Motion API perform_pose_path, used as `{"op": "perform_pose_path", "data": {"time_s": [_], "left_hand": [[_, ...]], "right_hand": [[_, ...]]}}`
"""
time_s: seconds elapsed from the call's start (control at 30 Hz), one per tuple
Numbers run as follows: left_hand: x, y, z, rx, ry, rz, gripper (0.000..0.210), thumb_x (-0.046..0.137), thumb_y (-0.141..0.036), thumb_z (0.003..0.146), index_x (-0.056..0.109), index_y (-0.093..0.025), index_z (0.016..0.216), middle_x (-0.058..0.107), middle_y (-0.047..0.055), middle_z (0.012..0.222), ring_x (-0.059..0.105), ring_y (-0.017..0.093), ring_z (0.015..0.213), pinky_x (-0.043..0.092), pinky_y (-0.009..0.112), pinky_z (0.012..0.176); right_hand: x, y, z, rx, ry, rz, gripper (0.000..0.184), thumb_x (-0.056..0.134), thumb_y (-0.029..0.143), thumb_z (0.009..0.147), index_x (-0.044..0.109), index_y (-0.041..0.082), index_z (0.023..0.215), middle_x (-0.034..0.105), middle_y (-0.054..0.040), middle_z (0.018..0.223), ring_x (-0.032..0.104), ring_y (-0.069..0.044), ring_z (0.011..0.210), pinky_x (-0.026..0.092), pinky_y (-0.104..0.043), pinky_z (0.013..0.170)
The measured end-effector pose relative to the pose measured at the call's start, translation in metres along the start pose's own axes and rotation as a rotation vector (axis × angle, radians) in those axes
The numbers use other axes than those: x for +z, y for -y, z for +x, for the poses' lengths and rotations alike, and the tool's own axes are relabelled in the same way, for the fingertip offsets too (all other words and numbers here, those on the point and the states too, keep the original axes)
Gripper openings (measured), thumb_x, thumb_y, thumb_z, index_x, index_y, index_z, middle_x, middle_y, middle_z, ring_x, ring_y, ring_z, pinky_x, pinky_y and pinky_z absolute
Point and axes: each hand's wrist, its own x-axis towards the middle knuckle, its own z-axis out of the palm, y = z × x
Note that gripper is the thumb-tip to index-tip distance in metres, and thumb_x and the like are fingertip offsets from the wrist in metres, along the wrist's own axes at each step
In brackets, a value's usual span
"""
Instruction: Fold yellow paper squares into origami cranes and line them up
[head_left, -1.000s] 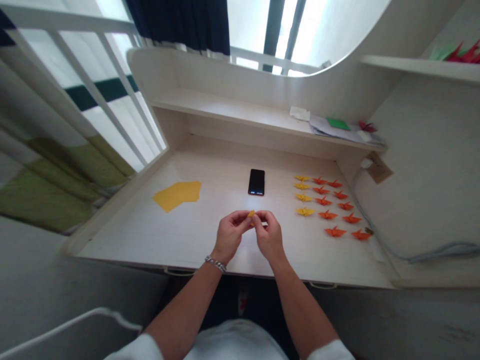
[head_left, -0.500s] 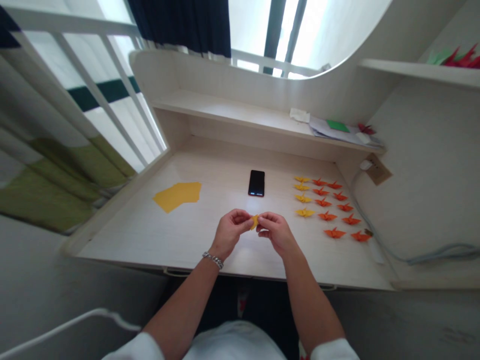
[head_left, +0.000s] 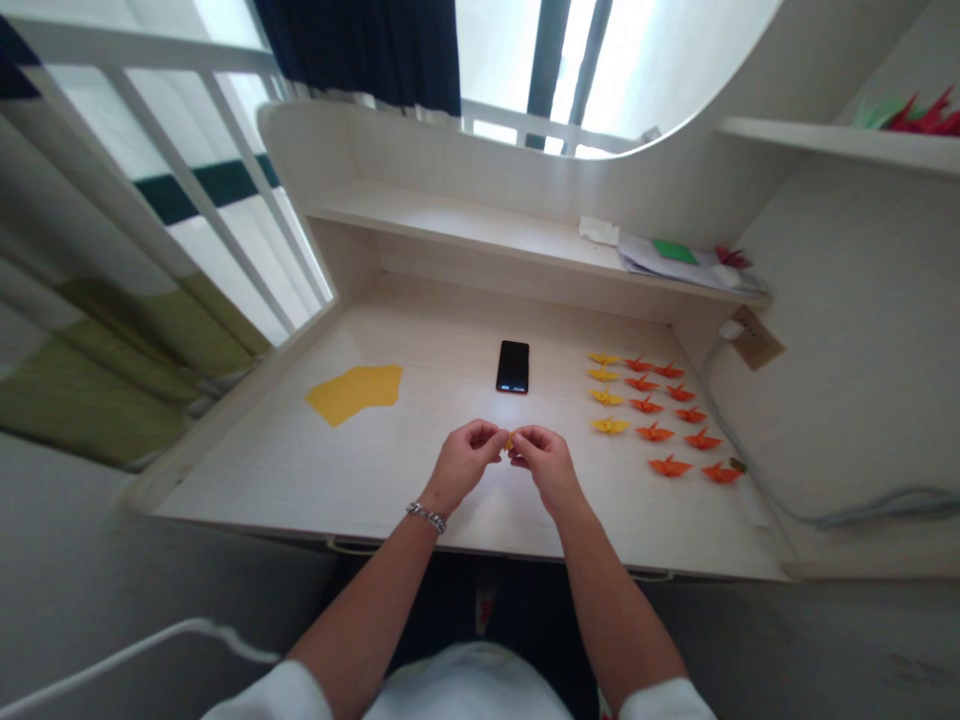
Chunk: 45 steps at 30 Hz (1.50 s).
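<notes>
Above the table [head_left: 300, 480], the left hand [head_left: 460, 463] and right hand [head_left: 551, 465] are pinching a small yellow paper [head_left: 510, 441]; beyond them a phone [head_left: 513, 367] is lying, with yellow sheets [head_left: 352, 393] leftward, paper birds [head_left: 610, 426] rightward.

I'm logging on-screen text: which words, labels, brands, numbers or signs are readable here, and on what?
None can be read.
Phone: lit marks at its near end, too small to read.
Papers on the shelf: any print is too blurred.
</notes>
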Motion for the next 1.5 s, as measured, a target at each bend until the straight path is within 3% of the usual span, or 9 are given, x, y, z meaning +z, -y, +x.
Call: {"op": "perform_pose_path", "data": {"time_s": [0.37,0.53,0.7,0.77,0.93,1.1,1.3,1.43,1.5], "left_hand": [[0.002,0.014,0.008,-0.093,-0.194,-0.182,0.031,0.071,-0.040,0.070,0.059,-0.013,0.078,0.066,0.004,0.070,0.065,0.015,0.064,0.056,0.029,0.062],[0.003,0.015,0.008,-0.066,-0.188,-0.209,0.034,0.075,-0.032,0.067,0.054,-0.015,0.087,0.066,0.001,0.068,0.065,0.014,0.057,0.057,0.030,0.060],[0.000,0.013,0.005,-0.034,-0.099,-0.155,0.037,0.074,-0.026,0.067,0.057,-0.015,0.098,0.067,0.002,0.076,0.066,0.014,0.063,0.057,0.031,0.063],[0.000,0.014,0.005,-0.046,-0.085,-0.156,0.032,0.074,-0.024,0.066,0.061,-0.014,0.093,0.067,0.004,0.080,0.066,0.014,0.066,0.056,0.031,0.066],[0.000,0.020,0.005,-0.123,-0.092,-0.289,0.025,0.073,-0.023,0.065,0.064,-0.013,0.086,0.067,0.003,0.074,0.063,0.012,0.063,0.054,0.027,0.065],[0.001,0.019,0.005,-0.155,-0.098,-0.272,0.021,0.074,-0.021,0.063,0.069,-0.011,0.081,0.069,0.006,0.074,0.063,0.012,0.063,0.053,0.027,0.064],[0.001,0.018,0.003,-0.144,-0.097,-0.168,0.030,0.077,-0.031,0.065,0.070,-0.011,0.086,0.071,0.010,0.081,0.066,0.017,0.072,0.054,0.030,0.068],[-0.001,0.022,0.005,-0.084,-0.123,-0.065,0.033,0.079,-0.034,0.062,0.069,-0.011,0.084,0.070,0.009,0.078,0.065,0.018,0.067,0.053,0.030,0.062],[-0.002,0.025,0.006,-0.030,-0.135,0.006,0.033,0.079,-0.035,0.062,0.068,-0.013,0.083,0.069,0.008,0.078,0.064,0.017,0.064,0.052,0.029,0.059]], "right_hand": [[0.009,-0.017,0.004,0.069,-0.144,0.242,0.027,0.070,0.040,0.069,0.060,0.018,0.079,0.063,-0.0011,0.070,0.059,-0.013,0.062,0.050,-0.026,0.058],[0.012,-0.030,0.008,-0.147,-0.249,0.076,0.027,0.064,0.041,0.075,0.055,0.019,0.087,0.061,0.0011,0.068,0.057,-0.012,0.057,0.049,-0.027,0.057],[0.012,-0.028,0.001,-0.290,-0.236,-0.103,0.029,0.058,0.030,0.079,0.051,0.022,0.106,0.060,0.0038,0.070,0.057,-0.012,0.058,0.049,-0.026,0.057],[0.011,-0.024,-0.001,-0.301,-0.220,-0.155,0.023,0.056,0.028,0.078,0.056,0.022,0.101,0.060,0.0035,0.070,0.056,-0.012,0.058,0.049,-0.025,0.057],[0.009,-0.020,0.002,-0.225,-0.187,-0.132,0.016,0.056,0.029,0.074,0.066,0.018,0.079,0.065,-0.0011,0.071,0.058,-0.013,0.059,0.050,-0.027,0.056],[0.007,-0.022,0.008,-0.077,-0.188,-0.005,0.023,0.067,0.035,0.068,0.069,0.015,0.079,0.067,-0.0029,0.067,0.059,-0.014,0.055,0.051,-0.028,0.052],[0.002,-0.019,0.006,0.040,-0.147,0.094,0.033,0.077,0.036,0.061,0.064,0.017,0.085,0.066,-0.0004,0.068,0.060,-0.012,0.056,0.048,-0.023,0.049],[-0.003,-0.019,0.007,0.092,-0.081,0.119,0.043,0.079,0.033,0.059,0.059,0.019,0.095,0.064,0.0031,0.065,0.059,-0.011,0.054,0.050,-0.025,0.052],[-0.006,-0.020,0.009,0.117,-0.031,0.080,0.039,0.078,0.032,0.059,0.059,0.017,0.090,0.062,0.0032,0.061,0.059,-0.011,0.052,0.051,-0.026,0.053]]}}
